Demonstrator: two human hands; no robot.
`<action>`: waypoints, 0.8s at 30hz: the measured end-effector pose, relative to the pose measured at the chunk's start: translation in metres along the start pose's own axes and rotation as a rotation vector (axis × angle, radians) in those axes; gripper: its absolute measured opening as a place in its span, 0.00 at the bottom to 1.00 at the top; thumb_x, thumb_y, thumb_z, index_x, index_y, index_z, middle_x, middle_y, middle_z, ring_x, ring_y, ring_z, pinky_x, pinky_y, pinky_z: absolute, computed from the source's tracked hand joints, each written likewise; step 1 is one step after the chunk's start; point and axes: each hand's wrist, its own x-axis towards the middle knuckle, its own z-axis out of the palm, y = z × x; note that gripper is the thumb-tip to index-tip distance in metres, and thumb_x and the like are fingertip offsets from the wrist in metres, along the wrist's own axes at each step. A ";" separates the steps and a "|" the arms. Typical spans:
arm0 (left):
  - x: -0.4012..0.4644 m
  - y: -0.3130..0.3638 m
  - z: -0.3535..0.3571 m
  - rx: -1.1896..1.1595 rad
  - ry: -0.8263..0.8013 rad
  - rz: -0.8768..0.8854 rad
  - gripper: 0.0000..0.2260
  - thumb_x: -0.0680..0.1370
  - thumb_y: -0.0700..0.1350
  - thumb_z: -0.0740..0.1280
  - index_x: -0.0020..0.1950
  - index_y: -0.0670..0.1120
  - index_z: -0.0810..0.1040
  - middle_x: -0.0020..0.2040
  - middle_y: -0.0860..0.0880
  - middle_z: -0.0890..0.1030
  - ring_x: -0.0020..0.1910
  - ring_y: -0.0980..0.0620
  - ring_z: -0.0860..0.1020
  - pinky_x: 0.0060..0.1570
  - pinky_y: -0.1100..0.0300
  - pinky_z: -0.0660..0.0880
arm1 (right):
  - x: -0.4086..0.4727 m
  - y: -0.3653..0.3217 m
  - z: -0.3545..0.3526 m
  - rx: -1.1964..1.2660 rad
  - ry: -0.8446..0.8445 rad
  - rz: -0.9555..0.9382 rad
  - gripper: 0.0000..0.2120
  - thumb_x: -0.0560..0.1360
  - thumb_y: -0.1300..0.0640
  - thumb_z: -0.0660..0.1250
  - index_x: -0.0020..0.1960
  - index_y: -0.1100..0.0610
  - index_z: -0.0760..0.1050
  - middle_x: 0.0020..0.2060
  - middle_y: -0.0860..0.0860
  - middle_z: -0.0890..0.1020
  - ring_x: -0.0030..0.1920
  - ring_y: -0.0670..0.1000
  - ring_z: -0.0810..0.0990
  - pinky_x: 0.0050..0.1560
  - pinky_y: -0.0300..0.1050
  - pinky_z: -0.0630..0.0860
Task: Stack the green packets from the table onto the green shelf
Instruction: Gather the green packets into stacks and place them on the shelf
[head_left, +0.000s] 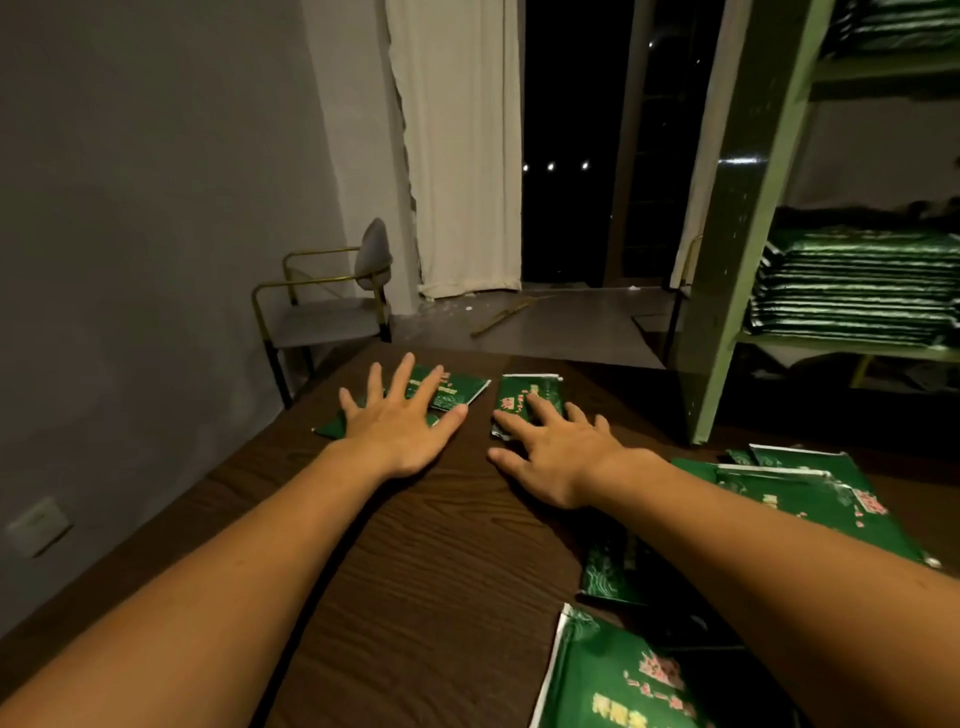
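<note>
Green packets lie at the frame's centre on the dark wood worktop (426, 545): left hand (400, 431) rests spread-fingered on one packet (452, 389), right hand (556, 457) flat on another (522, 397). The shelf (727, 260) stands upper right, nearer the right hand.

Both arms outstretched; left hand (400, 426), right hand (553, 457) flat, fingers spread.

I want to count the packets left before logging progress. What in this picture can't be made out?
Head view only:
- Packets under the left hand: it covers their overlap, so their number is unclear.
- Packet under the right hand: fingers hide its near end.
- Packets beside the right forearm: the arm covers part of the pile.
- Nearest packet: cut off by the bottom edge.
- Green shelf stacks: cut off at right, too blurred to count.
</note>
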 end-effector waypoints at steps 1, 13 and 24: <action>0.004 0.000 0.003 0.000 -0.038 -0.009 0.34 0.77 0.75 0.43 0.81 0.65 0.43 0.83 0.54 0.38 0.81 0.42 0.38 0.75 0.32 0.40 | 0.001 0.000 0.001 -0.004 0.034 -0.014 0.30 0.80 0.32 0.49 0.80 0.39 0.51 0.81 0.53 0.50 0.78 0.67 0.54 0.76 0.65 0.54; -0.070 0.022 0.013 -0.083 -0.019 0.115 0.31 0.80 0.71 0.47 0.81 0.62 0.54 0.83 0.53 0.52 0.82 0.41 0.46 0.77 0.36 0.43 | -0.066 0.007 -0.012 0.199 0.383 -0.149 0.09 0.71 0.49 0.76 0.44 0.51 0.77 0.50 0.50 0.74 0.51 0.52 0.76 0.49 0.44 0.73; -0.174 0.089 0.013 -0.296 -0.002 0.226 0.25 0.84 0.61 0.47 0.81 0.58 0.53 0.78 0.51 0.61 0.79 0.46 0.56 0.78 0.39 0.47 | -0.178 0.053 -0.021 0.349 0.405 -0.038 0.03 0.73 0.60 0.70 0.43 0.54 0.82 0.44 0.50 0.82 0.46 0.51 0.80 0.48 0.43 0.77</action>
